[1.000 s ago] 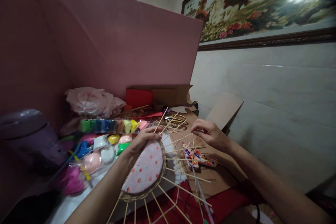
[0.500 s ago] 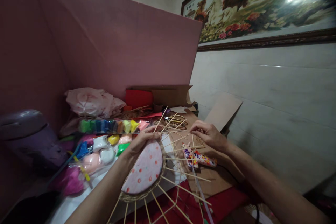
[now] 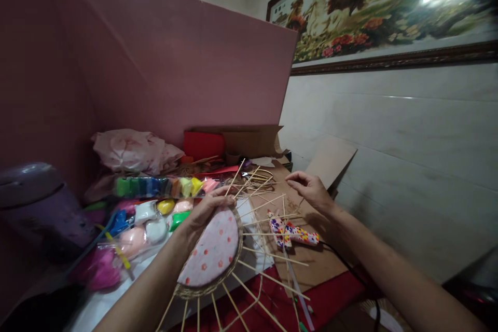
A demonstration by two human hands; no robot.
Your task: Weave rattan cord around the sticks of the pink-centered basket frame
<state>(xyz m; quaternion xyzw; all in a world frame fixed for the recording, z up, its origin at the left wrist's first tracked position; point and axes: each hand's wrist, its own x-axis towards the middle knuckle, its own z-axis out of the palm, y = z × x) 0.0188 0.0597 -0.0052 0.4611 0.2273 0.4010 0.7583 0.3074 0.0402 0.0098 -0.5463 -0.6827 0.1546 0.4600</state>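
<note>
My left hand [image 3: 212,208] grips the upper rim of a half-round woven piece [image 3: 212,251], its fingers closed around the edge. The piece is faced with pale pink cloth with small red-orange prints and bordered by twine. Thin wooden sticks [image 3: 268,250] fan outward from that border, several of them crossing near my left fingers. Beyond the stick tips, my right hand [image 3: 311,191] is raised with thumb and fingers pinched together; anything between them is too fine to make out. Below it, a glue gun with a colourful floral pattern [image 3: 299,233] lies on brown cardboard [image 3: 322,264].
Coloured clay packets [image 3: 155,231] crowd the left side, beside a purple bin-like container [image 3: 42,207]. A coil of twine [image 3: 259,179] lies behind the sticks. The gun's black cord [image 3: 352,270] runs right. A pink panel [image 3: 175,57] and tiled wall [image 3: 389,129] stand behind.
My right hand has lifted up and away from the stick tips, its fingertips now apart from them. The left hand keeps its hold on the woven piece.
</note>
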